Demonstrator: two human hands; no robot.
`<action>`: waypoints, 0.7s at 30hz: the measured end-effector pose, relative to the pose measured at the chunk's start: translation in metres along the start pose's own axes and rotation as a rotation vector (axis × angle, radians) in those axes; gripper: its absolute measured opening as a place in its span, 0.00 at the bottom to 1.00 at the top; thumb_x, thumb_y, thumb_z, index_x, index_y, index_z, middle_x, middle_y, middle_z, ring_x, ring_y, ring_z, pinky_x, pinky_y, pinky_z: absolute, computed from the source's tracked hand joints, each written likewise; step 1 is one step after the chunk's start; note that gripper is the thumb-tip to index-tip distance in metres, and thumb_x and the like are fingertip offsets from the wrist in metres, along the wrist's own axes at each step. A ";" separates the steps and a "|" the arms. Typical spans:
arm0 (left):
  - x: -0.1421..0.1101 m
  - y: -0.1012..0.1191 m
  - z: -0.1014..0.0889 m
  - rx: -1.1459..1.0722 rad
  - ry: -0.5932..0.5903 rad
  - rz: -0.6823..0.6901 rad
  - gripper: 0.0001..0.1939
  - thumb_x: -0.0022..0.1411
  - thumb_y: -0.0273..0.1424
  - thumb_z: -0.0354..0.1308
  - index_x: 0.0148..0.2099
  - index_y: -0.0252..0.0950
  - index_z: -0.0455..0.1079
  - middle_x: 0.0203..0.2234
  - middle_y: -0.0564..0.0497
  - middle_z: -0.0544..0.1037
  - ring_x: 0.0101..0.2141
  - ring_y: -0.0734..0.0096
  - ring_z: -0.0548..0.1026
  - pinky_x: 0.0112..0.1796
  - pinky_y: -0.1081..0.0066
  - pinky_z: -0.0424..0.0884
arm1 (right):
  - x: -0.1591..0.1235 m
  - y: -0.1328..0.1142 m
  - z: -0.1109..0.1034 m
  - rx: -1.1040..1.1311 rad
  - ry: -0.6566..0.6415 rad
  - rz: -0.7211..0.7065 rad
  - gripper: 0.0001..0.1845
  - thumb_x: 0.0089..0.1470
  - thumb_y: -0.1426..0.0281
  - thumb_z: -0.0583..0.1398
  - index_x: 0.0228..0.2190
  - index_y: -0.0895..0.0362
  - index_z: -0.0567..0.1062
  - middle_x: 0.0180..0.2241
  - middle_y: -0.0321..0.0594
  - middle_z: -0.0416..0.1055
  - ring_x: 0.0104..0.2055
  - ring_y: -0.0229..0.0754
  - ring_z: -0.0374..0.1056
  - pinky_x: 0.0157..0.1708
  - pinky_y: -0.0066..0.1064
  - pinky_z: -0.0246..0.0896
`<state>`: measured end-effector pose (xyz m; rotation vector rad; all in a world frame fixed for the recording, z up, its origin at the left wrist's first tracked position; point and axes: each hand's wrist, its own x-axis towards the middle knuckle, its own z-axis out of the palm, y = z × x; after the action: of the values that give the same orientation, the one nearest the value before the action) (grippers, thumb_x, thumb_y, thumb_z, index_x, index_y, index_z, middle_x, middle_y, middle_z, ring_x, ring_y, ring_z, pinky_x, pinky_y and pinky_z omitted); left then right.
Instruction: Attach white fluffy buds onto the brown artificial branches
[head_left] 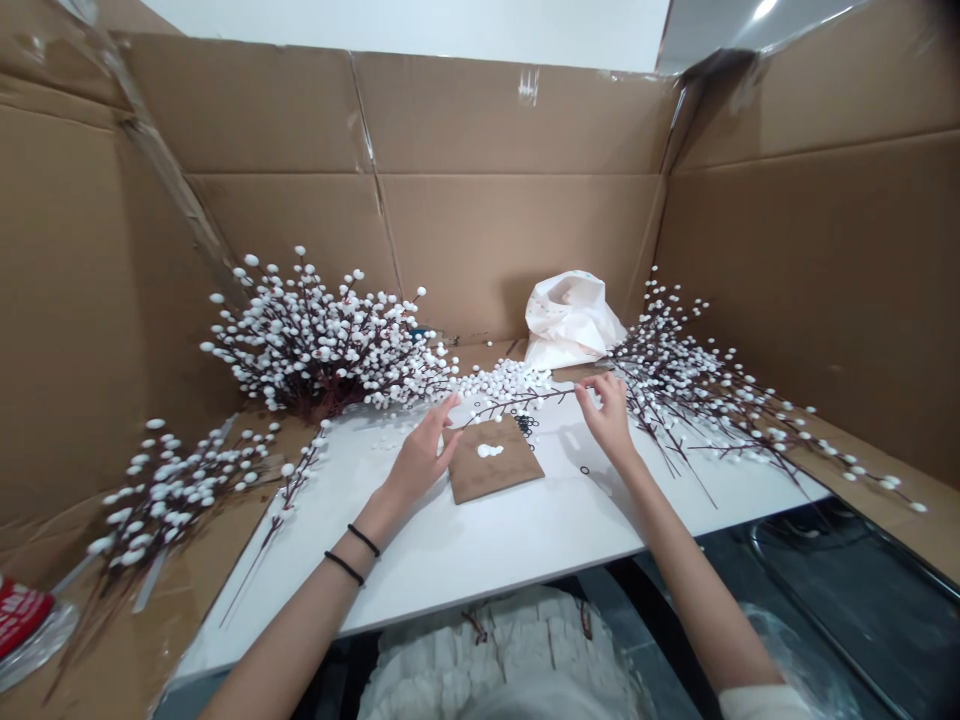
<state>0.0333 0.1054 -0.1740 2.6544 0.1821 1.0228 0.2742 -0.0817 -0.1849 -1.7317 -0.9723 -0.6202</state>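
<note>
A thin brown berry stem (551,396) with a few white berries stretches between my hands above the table. My right hand (609,412) pinches its right end between thumb and fingertips. At the stem's left end is my left hand (421,458), thumb and index finger apart; whether it touches the stem is unclear. Below lies a square brown cardboard piece (495,480) with a white blob of what looks like glue (490,451) on it. Loose white berries (502,378) are heaped just behind the stem. Small black rings (527,424) lie beside the cardboard.
A large bunch of white-berry stems (322,340) stands at back left, smaller ones (172,490) at front left. More berry stems (690,370) lie at right. A white plastic bag (568,318) sits at the back. Cardboard walls (517,220) enclose the white table (450,560).
</note>
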 end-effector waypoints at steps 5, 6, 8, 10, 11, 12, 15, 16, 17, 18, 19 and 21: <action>0.002 -0.003 -0.005 0.144 0.107 -0.062 0.21 0.64 0.28 0.41 0.58 0.39 0.54 0.48 0.47 0.68 0.47 0.68 0.67 0.51 0.65 0.64 | 0.002 0.002 -0.012 -0.076 0.103 -0.076 0.11 0.56 0.65 0.50 0.26 0.56 0.66 0.31 0.41 0.59 0.37 0.46 0.53 0.41 0.37 0.49; 0.003 -0.004 -0.005 0.157 0.111 -0.077 0.20 0.64 0.28 0.40 0.57 0.39 0.56 0.46 0.47 0.69 0.47 0.68 0.67 0.50 0.65 0.64 | 0.003 0.003 -0.013 -0.094 0.101 -0.100 0.11 0.56 0.65 0.50 0.27 0.56 0.66 0.31 0.42 0.59 0.37 0.46 0.53 0.41 0.38 0.49; 0.003 -0.007 -0.004 0.172 0.104 -0.098 0.18 0.64 0.27 0.40 0.55 0.38 0.59 0.42 0.48 0.71 0.45 0.68 0.67 0.49 0.65 0.65 | 0.003 0.003 -0.015 -0.119 0.089 -0.125 0.10 0.55 0.65 0.50 0.27 0.56 0.66 0.31 0.42 0.59 0.37 0.46 0.53 0.41 0.38 0.49; 0.003 -0.008 -0.003 0.179 0.087 -0.106 0.18 0.63 0.26 0.40 0.53 0.37 0.61 0.41 0.48 0.71 0.44 0.68 0.67 0.47 0.65 0.65 | 0.003 0.003 -0.015 -0.122 0.065 -0.130 0.10 0.55 0.65 0.50 0.27 0.56 0.66 0.31 0.42 0.59 0.37 0.47 0.53 0.41 0.39 0.49; 0.003 -0.008 -0.002 0.181 0.080 -0.105 0.18 0.63 0.26 0.40 0.53 0.37 0.62 0.41 0.48 0.72 0.44 0.67 0.67 0.47 0.65 0.65 | 0.003 0.003 -0.014 -0.119 0.046 -0.132 0.10 0.55 0.65 0.50 0.27 0.56 0.66 0.31 0.42 0.59 0.37 0.47 0.53 0.41 0.39 0.49; 0.003 -0.008 -0.002 0.181 0.076 -0.104 0.17 0.63 0.26 0.40 0.52 0.37 0.62 0.40 0.48 0.72 0.44 0.67 0.67 0.47 0.65 0.65 | 0.003 0.002 -0.014 -0.115 0.026 -0.133 0.10 0.55 0.66 0.50 0.27 0.56 0.66 0.30 0.42 0.59 0.37 0.47 0.53 0.41 0.40 0.49; 0.003 -0.008 -0.002 0.183 0.078 -0.105 0.18 0.62 0.25 0.40 0.51 0.37 0.63 0.40 0.48 0.72 0.44 0.67 0.67 0.47 0.65 0.64 | 0.003 0.001 -0.013 -0.097 0.000 -0.129 0.10 0.55 0.65 0.50 0.27 0.56 0.66 0.30 0.42 0.59 0.37 0.47 0.54 0.42 0.41 0.49; 0.003 -0.008 -0.002 0.184 0.079 -0.111 0.18 0.62 0.24 0.40 0.51 0.37 0.63 0.40 0.48 0.72 0.44 0.67 0.67 0.47 0.64 0.64 | 0.003 0.000 -0.013 -0.089 0.015 -0.122 0.10 0.55 0.65 0.50 0.27 0.56 0.66 0.30 0.42 0.59 0.37 0.47 0.54 0.42 0.41 0.49; 0.002 -0.009 -0.002 0.182 0.081 -0.122 0.18 0.62 0.24 0.40 0.52 0.37 0.62 0.40 0.48 0.72 0.44 0.66 0.67 0.48 0.64 0.64 | 0.004 0.000 -0.014 -0.080 0.038 -0.113 0.11 0.55 0.65 0.50 0.27 0.56 0.66 0.31 0.42 0.59 0.37 0.47 0.54 0.42 0.40 0.49; 0.002 -0.010 -0.002 0.178 0.085 -0.138 0.19 0.61 0.23 0.39 0.52 0.37 0.62 0.40 0.47 0.72 0.44 0.66 0.67 0.48 0.63 0.64 | 0.004 0.001 -0.014 -0.069 0.066 -0.099 0.11 0.55 0.64 0.50 0.27 0.56 0.66 0.31 0.42 0.60 0.38 0.47 0.54 0.42 0.40 0.49; 0.002 -0.012 -0.002 0.165 0.092 -0.158 0.20 0.61 0.23 0.39 0.52 0.37 0.62 0.40 0.47 0.72 0.44 0.66 0.67 0.48 0.63 0.64 | 0.004 0.002 -0.015 -0.058 0.098 -0.078 0.12 0.56 0.63 0.50 0.27 0.56 0.66 0.31 0.43 0.60 0.38 0.47 0.54 0.42 0.40 0.49; 0.004 -0.016 0.000 0.109 0.111 -0.224 0.20 0.59 0.22 0.39 0.52 0.36 0.62 0.40 0.47 0.72 0.44 0.66 0.68 0.48 0.63 0.65 | 0.004 0.004 -0.015 -0.029 0.164 -0.012 0.13 0.56 0.62 0.50 0.27 0.56 0.66 0.32 0.43 0.60 0.39 0.48 0.54 0.42 0.40 0.50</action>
<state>0.0360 0.1219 -0.1761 2.5982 0.5604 1.1133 0.2806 -0.0952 -0.1788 -1.6727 -0.8632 -0.7740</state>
